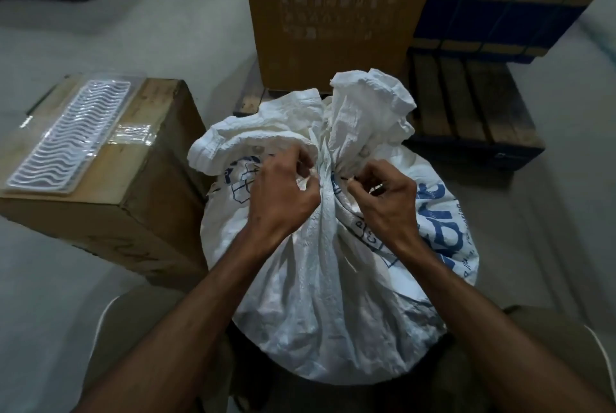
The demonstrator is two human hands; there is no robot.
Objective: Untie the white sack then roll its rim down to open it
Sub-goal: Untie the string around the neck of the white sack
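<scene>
A full white woven sack with blue print stands on the floor between my knees. Its neck is gathered and tied, and the crumpled rim flares out above the tie. My left hand pinches at the tie on the left side of the neck with curled fingers. On the right side my right hand pinches the tie too. The tie itself is mostly hidden by my fingers.
A cardboard box stands close on the left with a clear plastic tray on top. A tall carton and a blue-banded box on a wooden pallet stand behind the sack. The floor is grey concrete.
</scene>
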